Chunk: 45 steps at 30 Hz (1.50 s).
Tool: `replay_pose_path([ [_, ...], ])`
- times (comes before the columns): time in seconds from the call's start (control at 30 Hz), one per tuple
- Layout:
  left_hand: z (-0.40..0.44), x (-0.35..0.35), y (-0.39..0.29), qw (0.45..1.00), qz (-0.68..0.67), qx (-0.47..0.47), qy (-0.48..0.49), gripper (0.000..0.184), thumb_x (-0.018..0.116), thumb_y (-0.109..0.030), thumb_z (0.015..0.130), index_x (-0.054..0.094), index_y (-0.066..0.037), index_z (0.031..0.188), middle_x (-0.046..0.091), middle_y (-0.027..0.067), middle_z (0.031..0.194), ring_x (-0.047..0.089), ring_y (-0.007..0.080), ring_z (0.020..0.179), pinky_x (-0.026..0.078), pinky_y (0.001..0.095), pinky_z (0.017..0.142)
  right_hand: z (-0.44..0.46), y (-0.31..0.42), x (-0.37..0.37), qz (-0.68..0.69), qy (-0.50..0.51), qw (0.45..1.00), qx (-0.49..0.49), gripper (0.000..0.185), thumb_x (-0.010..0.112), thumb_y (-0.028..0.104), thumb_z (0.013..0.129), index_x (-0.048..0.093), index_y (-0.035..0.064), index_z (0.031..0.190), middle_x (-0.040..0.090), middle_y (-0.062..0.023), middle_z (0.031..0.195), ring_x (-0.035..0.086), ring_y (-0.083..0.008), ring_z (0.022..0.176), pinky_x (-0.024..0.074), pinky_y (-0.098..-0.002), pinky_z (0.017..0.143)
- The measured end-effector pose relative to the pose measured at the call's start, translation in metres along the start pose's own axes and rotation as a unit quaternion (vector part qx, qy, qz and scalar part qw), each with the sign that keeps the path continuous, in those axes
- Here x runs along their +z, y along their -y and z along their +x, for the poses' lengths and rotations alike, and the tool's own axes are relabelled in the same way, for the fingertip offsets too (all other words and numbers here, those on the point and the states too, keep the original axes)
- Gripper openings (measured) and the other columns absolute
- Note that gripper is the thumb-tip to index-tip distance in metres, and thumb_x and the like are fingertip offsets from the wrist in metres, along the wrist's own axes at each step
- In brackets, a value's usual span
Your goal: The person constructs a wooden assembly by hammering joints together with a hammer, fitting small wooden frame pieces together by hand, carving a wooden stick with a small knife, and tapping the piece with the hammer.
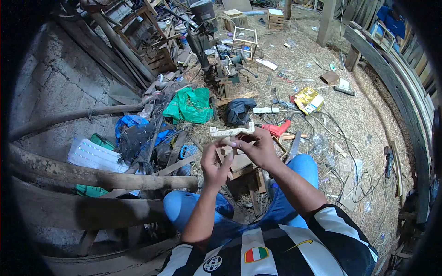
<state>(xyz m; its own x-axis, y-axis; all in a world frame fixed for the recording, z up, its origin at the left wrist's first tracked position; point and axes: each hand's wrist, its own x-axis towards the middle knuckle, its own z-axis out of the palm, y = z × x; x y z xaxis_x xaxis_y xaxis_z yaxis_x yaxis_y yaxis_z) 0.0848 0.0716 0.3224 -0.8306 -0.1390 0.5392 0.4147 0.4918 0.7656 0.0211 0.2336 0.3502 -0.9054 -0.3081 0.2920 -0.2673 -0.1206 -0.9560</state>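
Both hands meet in front of my knees, near a pale carved wooden piece (232, 131) with upturned ends. My right hand (261, 148) has its fingers closed round the right part of this piece, with the thumb pointing left. Just left of it, my left hand (217, 161) is closed in a pinch beside a small brownish strip between the hands; its exact grip is hard to make out. Beneath the hands stands a small wooden block or stool (240, 163).
A red power tool (277, 128) lies beyond my right hand. Green plastic (189, 106) and a black bag (239, 111) are ahead. Wooden poles (101, 174) run along the left. A yellow packet (307, 100) and cables lie right. Another person (391, 23) is at the far right.
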Motion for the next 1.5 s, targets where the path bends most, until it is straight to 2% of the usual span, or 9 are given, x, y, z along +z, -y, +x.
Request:
replay_pose_path([
  [0.03, 0.001, -0.001, -0.004, 0.994, -0.094, -0.051, -0.03, 0.042, 0.076, -0.021, 0.085, 0.062, 0.001, 0.119, 0.064, 0.0123, 0.11, 0.061, 0.0233, 0.104, 0.046, 0.0375, 0.096, 0.0, 0.005, 0.0, -0.001, 0.0, 1.0, -0.001, 0.02, 0.079, 0.01, 0.083, 0.072, 0.0005, 0.099, 0.068, -0.0051, 0.081, 0.065, -0.0081, 0.071, 0.051, -0.0255, 0.061],
  [0.1, 0.003, -0.003, -0.005, 0.991, -0.117, -0.021, -0.057, 0.051, 0.076, -0.022, 0.087, 0.056, 0.002, 0.127, 0.059, 0.0123, 0.121, 0.058, 0.0206, 0.11, 0.045, 0.0366, 0.099, -0.001, 0.01, 0.0, -0.025, 0.02, 0.999, -0.001, 0.02, 0.079, 0.01, 0.084, 0.072, 0.0012, 0.101, 0.068, -0.0047, 0.082, 0.065, -0.0078, 0.071, 0.0511, -0.0255, 0.061],
  [0.17, 0.014, -0.005, -0.024, 0.981, -0.113, 0.057, -0.149, 0.053, 0.077, -0.022, 0.086, 0.055, 0.003, 0.127, 0.057, 0.014, 0.127, 0.055, 0.0259, 0.117, 0.042, 0.0404, 0.103, -0.002, 0.008, 0.0, -0.036, 0.023, 0.999, -0.02, 0.022, 0.079, 0.009, 0.083, 0.072, 0.0016, 0.102, 0.069, -0.0051, 0.083, 0.065, -0.0082, 0.071, 0.0511, -0.0257, 0.061],
  [0.3, 0.034, -0.028, -0.042, 0.97, 0.141, 0.182, -0.074, 0.047, 0.083, -0.026, 0.078, 0.066, -0.005, 0.117, 0.055, 0.0184, 0.129, 0.054, 0.0311, 0.12, 0.042, 0.0422, 0.104, -0.004, 0.004, 0.004, -0.049, 0.013, 0.994, -0.094, 0.024, 0.079, 0.008, 0.082, 0.072, 0.0027, 0.105, 0.07, -0.007, 0.086, 0.065, -0.0099, 0.07, 0.0512, -0.0264, 0.061],
  [0.53, 0.039, -0.032, -0.035, 0.984, 0.084, 0.141, -0.07, 0.026, 0.082, -0.015, 0.077, 0.074, -0.009, 0.101, 0.058, 0.0133, 0.121, 0.055, 0.0304, 0.114, 0.044, 0.0424, 0.097, -0.009, 0.03, 0.004, -0.068, 0.046, 0.993, -0.08, 0.023, 0.079, 0.01, 0.082, 0.073, 0.0033, 0.103, 0.069, -0.0083, 0.085, 0.062, -0.0121, 0.068, 0.05, -0.0292, 0.061],
  [0.7, 0.04, -0.036, -0.031, 0.99, 0.049, 0.104, -0.083, 0.014, 0.073, -0.015, 0.085, 0.076, -0.008, 0.097, 0.061, 0.0117, 0.109, 0.055, 0.0287, 0.105, 0.042, 0.0403, 0.093, -0.013, 0.037, 0.004, -0.088, 0.056, 0.995, -0.011, 0.023, 0.082, 0.016, 0.079, 0.07, 0.0002, 0.089, 0.067, -0.0087, 0.079, 0.063, -0.0176, 0.067, 0.0498, -0.0322, 0.06],
  [0.9, 0.035, -0.032, -0.034, 0.985, 0.089, 0.114, -0.094, 0.018, 0.068, -0.015, 0.09, 0.076, -0.006, 0.103, 0.06, 0.0116, 0.107, 0.054, 0.0271, 0.103, 0.041, 0.0389, 0.092, -0.013, 0.059, 0.004, -0.218, 0.032, 0.97, -0.102, 0.019, 0.08, 0.017, 0.078, 0.067, 0.0033, 0.082, 0.064, -0.014, 0.076, 0.065, -0.0315, 0.068, 0.0501, -0.0408, 0.06],
  [1.2, 0.031, -0.027, -0.037, 0.993, 0.025, 0.087, -0.074, 0.031, 0.063, -0.026, 0.094, 0.074, -0.002, 0.109, 0.06, 0.0126, 0.108, 0.053, 0.0273, 0.105, 0.041, 0.0391, 0.093, -0.019, 0.061, 0.005, -0.328, -0.034, 0.912, -0.244, 0.016, 0.077, 0.011, 0.073, 0.063, 0.007, 0.08, 0.057, -0.0107, 0.074, 0.06, -0.0311, 0.069, 0.0483, -0.0421, 0.058],
  [1.5, 0.029, -0.023, -0.039, 0.996, -0.017, 0.074, -0.048, 0.041, 0.062, -0.032, 0.097, 0.071, 0.005, 0.112, 0.059, 0.0126, 0.113, 0.054, 0.0223, 0.107, 0.042, 0.035, 0.094, -0.023, 0.061, 0.002, -0.412, -0.056, 0.864, -0.284, 0.016, 0.078, 0.007, 0.071, 0.066, 0.0088, 0.082, 0.056, -0.0057, 0.071, 0.057, -0.0245, 0.064, 0.0458, -0.0374, 0.054],
])
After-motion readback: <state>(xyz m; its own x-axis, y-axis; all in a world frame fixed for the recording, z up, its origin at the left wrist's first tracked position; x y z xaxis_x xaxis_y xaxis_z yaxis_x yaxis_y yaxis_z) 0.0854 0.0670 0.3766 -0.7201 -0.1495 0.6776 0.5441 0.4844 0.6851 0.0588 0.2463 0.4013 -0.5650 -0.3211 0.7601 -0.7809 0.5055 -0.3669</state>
